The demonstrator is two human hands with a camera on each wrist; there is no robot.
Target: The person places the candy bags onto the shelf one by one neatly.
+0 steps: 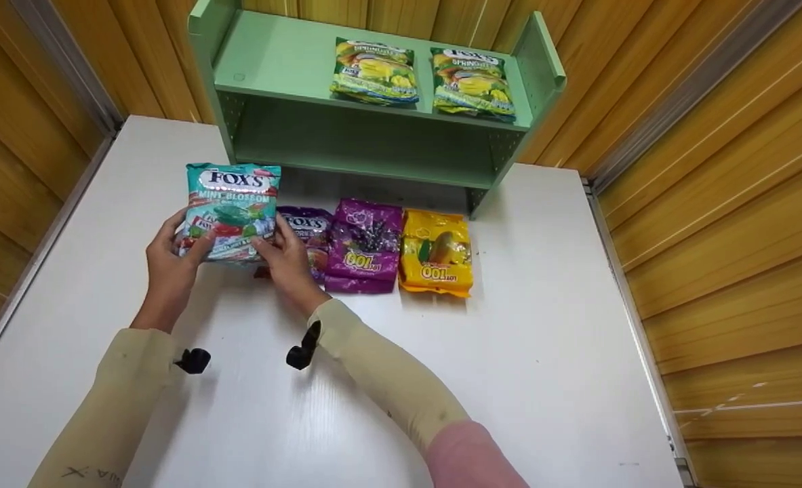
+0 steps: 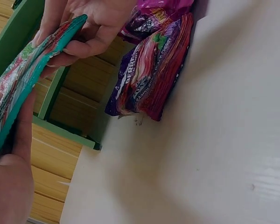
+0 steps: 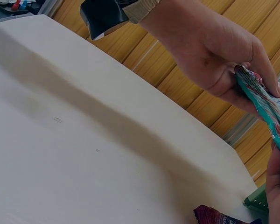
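Observation:
A teal Fox's Mint Blossom candy bag [image 1: 232,211] is held up above the table, upright and facing the head camera. My left hand [image 1: 172,261] grips its lower left side, thumb on the front. On the lower right side my right hand [image 1: 290,264] pinches it the same way, as the right wrist view also shows, with the bag [image 3: 266,105] seen edge-on between thumb and fingers. Partly behind the right hand lies a dark purple Fox's Berries bag [image 2: 151,70]. Beside it are a purple candy bag [image 1: 364,247] and a yellow mango candy bag [image 1: 436,252].
A green two-level shelf [image 1: 360,169] stands at the back of the white table [image 1: 543,339]. On its top level lie two yellow-green Fox's Spring Tea bags [image 1: 375,71]. Wood-slat walls [image 1: 733,203] enclose the table's sides and back.

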